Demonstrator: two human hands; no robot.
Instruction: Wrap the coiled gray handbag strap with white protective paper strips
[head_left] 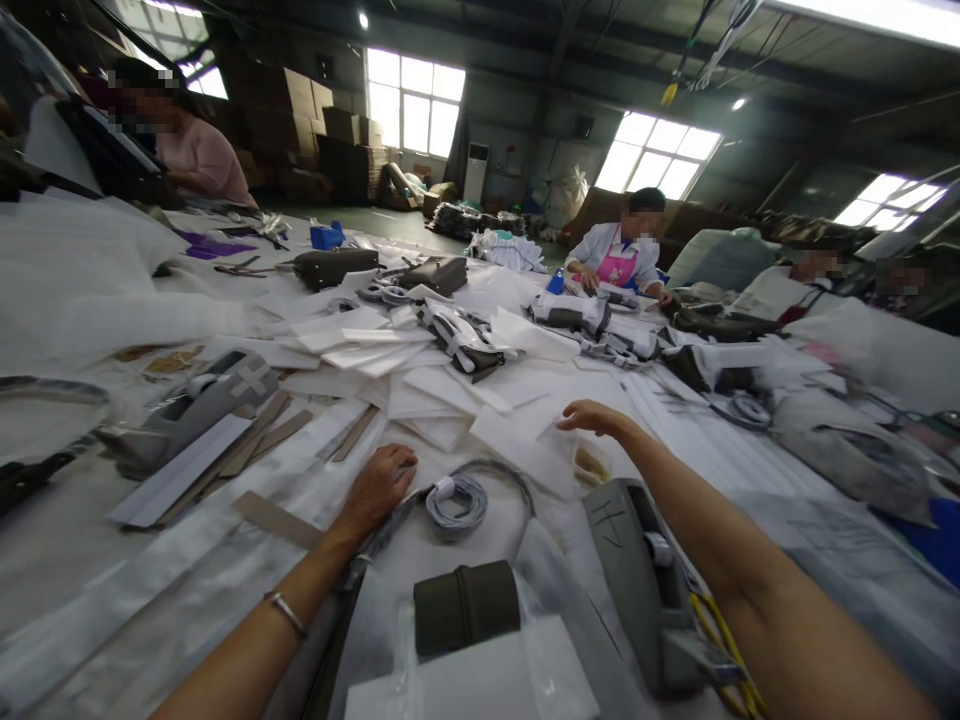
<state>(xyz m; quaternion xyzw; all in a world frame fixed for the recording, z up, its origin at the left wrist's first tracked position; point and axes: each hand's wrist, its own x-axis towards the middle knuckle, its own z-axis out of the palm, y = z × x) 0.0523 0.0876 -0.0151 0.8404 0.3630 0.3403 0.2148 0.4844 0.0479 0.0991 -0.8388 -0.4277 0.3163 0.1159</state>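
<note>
My left hand (381,485) is palm down beside a dark bag handle (517,480), its fingers loosely bent with nothing visible in them. My right hand (596,416) is stretched out above loose white foam sheets (517,445), fingers extended and holding nothing visible. Between my arms lies a bag partly wrapped in clear film, its dark olive middle (466,608) showing. A white foam sheet (480,680) covers its near part. A coiled grey strap (456,508), bound with white wrap, sits inside the handle's arc.
By my right forearm stand a grey tape dispenser (626,570) and yellow-handled scissors (720,640). Another tape dispenser (217,395) is at left, near card strips (244,450). Wrapped bags (465,340) lie farther back. A co-worker in a pink apron (619,262) works across the table.
</note>
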